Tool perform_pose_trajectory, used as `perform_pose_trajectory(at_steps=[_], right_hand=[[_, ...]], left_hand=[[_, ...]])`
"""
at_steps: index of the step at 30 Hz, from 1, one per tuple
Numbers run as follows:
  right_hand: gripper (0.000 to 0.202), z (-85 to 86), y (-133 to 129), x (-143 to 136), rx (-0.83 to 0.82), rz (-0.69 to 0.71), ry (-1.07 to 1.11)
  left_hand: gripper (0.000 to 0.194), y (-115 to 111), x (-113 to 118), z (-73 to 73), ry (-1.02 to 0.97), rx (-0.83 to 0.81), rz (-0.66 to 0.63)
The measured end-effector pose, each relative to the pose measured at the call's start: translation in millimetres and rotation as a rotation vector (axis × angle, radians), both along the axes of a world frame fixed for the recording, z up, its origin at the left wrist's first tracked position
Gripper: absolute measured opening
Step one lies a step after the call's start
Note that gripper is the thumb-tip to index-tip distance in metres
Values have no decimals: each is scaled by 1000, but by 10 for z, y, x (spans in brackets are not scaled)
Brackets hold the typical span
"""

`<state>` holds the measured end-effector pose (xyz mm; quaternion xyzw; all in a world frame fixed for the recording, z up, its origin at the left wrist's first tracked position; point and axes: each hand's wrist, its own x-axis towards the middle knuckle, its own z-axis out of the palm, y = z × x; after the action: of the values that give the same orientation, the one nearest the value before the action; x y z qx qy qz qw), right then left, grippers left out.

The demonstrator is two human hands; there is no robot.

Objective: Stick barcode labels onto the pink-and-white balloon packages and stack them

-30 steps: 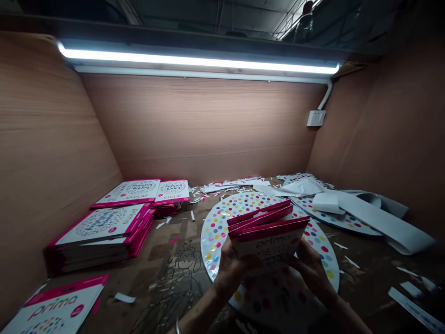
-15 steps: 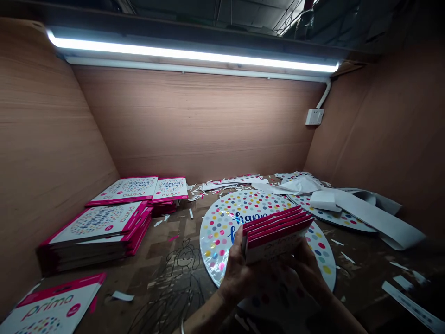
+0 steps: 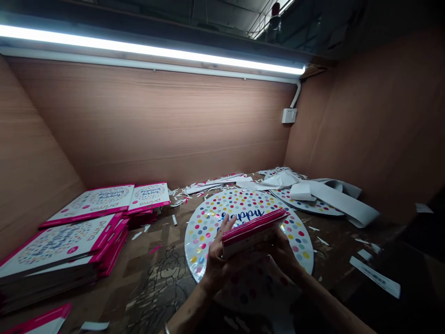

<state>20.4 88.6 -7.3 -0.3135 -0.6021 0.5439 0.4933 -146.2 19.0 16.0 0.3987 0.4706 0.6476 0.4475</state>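
A small stack of pink-edged flat packets [image 3: 255,232] is held between my two hands, its edges pressed close together. My left hand [image 3: 218,255] grips the left end, with some fingers raised along the side. At the right end and underneath, my right hand [image 3: 283,255] is closed on the stack, its fingertips partly hidden in shadow. Below the packets lies a round foil balloon [image 3: 203,232] with coloured dots and blue "happy" lettering, partly covered by my hands and the stack.
Piles of matching "prima" packets [image 3: 59,239] stand at the left. White paper strips [image 3: 342,199] lie over more dotted rounds [image 3: 327,211] at the back right. Paper scraps litter the brown tabletop [image 3: 153,269]. Wooden panels [image 3: 167,120] enclose the back and sides; a socket [image 3: 289,115] is at right.
The packets, fanned apart before, are now squeezed together in my hands. My view has turned to the right, so everything sits further left.
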Motion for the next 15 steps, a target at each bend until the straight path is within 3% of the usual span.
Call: perform_pose_trajectory(at_steps=[4,7,9,12,15], right_hand=[[41,157,44,-167,-47,49,8],[47,225,76,-313,-133,277,-7],[44,247,187,-413,-44,427,-269],[40,299,590,-625,222,466,-799],[31,378,1229,-994,383,305,-991]], left_hand=[[22,-7,-63,96,-5,-16,-92],[27,-64,-125,118,-195,-92,-29],[31,-107,-188,73,-343,-174,71],[44,-151,-310,-80,-557,-306,178],[50,-158,-441,-266,-681,-435,244]])
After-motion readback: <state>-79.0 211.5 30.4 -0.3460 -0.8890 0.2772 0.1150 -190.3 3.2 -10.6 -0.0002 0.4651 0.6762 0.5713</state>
